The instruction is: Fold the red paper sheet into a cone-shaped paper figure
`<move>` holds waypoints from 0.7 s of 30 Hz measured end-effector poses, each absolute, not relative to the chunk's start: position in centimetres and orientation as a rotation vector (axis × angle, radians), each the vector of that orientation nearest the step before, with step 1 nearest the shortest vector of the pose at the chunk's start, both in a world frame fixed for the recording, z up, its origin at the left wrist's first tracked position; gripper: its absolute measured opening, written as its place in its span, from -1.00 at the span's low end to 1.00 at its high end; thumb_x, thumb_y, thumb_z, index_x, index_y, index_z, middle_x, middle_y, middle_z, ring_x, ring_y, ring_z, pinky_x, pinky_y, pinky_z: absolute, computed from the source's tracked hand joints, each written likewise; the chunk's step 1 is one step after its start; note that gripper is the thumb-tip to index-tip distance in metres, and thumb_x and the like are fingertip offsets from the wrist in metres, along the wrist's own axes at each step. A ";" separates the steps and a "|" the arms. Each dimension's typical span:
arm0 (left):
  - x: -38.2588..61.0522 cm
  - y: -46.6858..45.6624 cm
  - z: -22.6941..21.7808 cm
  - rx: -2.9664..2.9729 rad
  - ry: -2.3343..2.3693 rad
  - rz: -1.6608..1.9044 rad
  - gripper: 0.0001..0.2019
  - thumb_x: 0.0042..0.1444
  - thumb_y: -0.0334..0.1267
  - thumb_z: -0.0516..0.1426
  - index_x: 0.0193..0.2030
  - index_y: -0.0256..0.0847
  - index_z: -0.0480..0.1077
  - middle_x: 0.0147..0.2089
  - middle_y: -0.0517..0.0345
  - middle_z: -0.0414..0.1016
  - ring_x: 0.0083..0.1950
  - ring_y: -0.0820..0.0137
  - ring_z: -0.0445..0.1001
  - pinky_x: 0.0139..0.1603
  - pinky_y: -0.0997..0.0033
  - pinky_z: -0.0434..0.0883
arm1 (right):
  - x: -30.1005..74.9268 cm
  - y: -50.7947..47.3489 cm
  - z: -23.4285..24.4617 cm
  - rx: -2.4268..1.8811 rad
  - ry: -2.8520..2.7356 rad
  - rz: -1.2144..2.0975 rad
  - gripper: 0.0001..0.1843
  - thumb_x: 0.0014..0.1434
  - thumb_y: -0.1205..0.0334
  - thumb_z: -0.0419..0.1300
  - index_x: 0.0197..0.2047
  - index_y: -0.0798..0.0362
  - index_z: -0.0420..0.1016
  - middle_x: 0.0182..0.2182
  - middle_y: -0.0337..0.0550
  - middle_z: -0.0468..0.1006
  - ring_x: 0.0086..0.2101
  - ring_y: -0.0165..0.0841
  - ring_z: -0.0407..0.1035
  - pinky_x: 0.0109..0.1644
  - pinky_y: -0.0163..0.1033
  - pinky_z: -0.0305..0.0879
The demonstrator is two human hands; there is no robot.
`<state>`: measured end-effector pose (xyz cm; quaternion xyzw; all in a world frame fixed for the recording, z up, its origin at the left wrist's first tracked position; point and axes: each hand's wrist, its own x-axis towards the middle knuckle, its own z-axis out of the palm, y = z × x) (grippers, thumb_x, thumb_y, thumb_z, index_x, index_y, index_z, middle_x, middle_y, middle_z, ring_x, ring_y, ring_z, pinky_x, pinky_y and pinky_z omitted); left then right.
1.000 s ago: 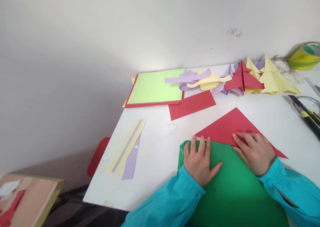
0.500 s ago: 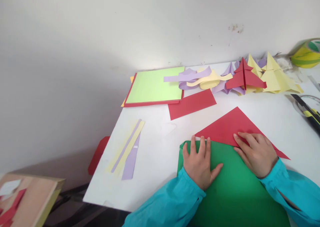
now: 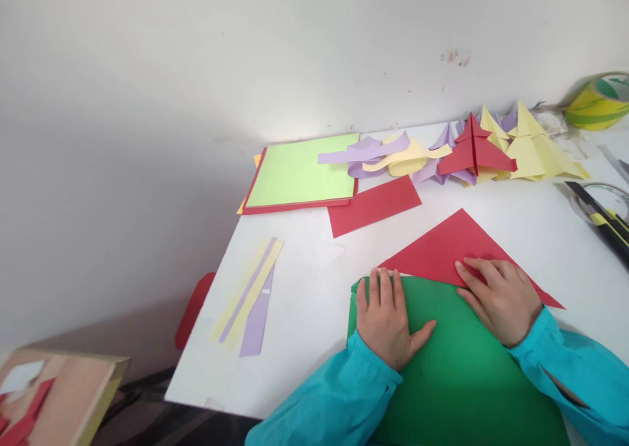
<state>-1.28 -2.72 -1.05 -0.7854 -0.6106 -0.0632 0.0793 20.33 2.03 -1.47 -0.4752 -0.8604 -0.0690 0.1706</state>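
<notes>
A sheet of red paper (image 3: pixel 442 246), folded into a triangle, lies at the upper edge of a green sheet (image 3: pixel 466 380). My left hand (image 3: pixel 386 318) rests flat on the green sheet, thumb spread, its fingertips beside the red triangle's left corner. On the right half of the triangle sits my right hand (image 3: pixel 504 298), palm down, fingers somewhat bent and spread against the paper. Its thumb is by the triangle's lower edge. Neither hand lifts anything.
Purple and yellow strips (image 3: pixel 255 295) lie at left. Behind are a red rectangle (image 3: pixel 376 207), a pale green sheet (image 3: pixel 304 171) on a stack, folded paper planes (image 3: pixel 474 151) and a tape roll (image 3: pixel 597 102). A utility knife (image 3: pixel 602 220) is at right. A cardboard box (image 3: pixel 63 393) stands lower left.
The view has shifted slightly. My left hand's fingers have drawn a little closer together. My right hand stays in place on the red triangle.
</notes>
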 end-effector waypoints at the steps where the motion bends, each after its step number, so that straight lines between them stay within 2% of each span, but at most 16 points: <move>1: -1.3 -2.7 -1.0 -2.341 -1.829 -0.182 -0.12 0.03 0.28 -0.04 0.17 -0.60 0.23 0.16 -0.46 0.27 0.20 -0.17 0.21 0.18 -0.16 0.08 | 20.3 2.0 -1.5 -1.351 -2.441 -0.195 -0.66 0.19 0.14 0.14 -0.01 0.07 0.48 -0.10 -0.04 0.50 -0.17 -0.20 0.27 -0.14 -0.12 0.20; 7: -0.8 -2.6 -0.5 -2.328 -1.848 -0.091 -0.10 -0.03 0.32 -0.01 0.16 -0.55 0.26 0.13 -0.49 0.30 0.17 -0.22 0.25 0.23 -0.28 -0.06 | 20.3 2.0 -1.6 -1.343 -2.449 -0.202 -0.65 0.20 0.15 0.13 0.00 0.10 0.48 -0.09 -0.03 0.49 -0.16 -0.19 0.26 -0.13 -0.12 0.20; 12: -0.6 -2.5 -0.4 -2.323 -1.880 -0.116 -0.09 -0.06 0.32 0.02 0.17 -0.53 0.26 0.12 -0.49 0.30 0.16 -0.22 0.24 0.23 -0.27 -0.05 | 20.3 2.0 -1.5 -1.333 -2.447 -0.220 -0.65 0.20 0.16 0.13 0.00 0.12 0.48 -0.10 -0.03 0.50 -0.16 -0.19 0.26 -0.12 -0.12 0.20; 17: -0.8 -2.3 -0.2 -2.333 -1.914 -0.155 -0.09 -0.05 0.32 0.02 0.20 -0.50 0.23 0.09 -0.41 0.33 0.14 -0.17 0.24 0.21 -0.33 -0.06 | 20.3 2.0 -1.7 -1.340 -2.441 -0.216 -0.65 0.20 0.15 0.12 0.00 0.12 0.48 -0.10 -0.04 0.50 -0.16 -0.18 0.26 -0.12 -0.11 0.19; 21: -1.1 -2.3 -0.3 -2.327 -1.887 -0.141 -0.12 -0.02 0.31 0.00 0.20 -0.49 0.23 0.13 -0.42 0.29 0.14 -0.15 0.25 0.20 -0.27 0.00 | 20.3 1.9 -1.6 -1.351 -2.429 -0.208 -0.66 0.20 0.15 0.12 -0.01 0.11 0.48 -0.10 -0.05 0.50 -0.16 -0.19 0.26 -0.12 -0.12 0.19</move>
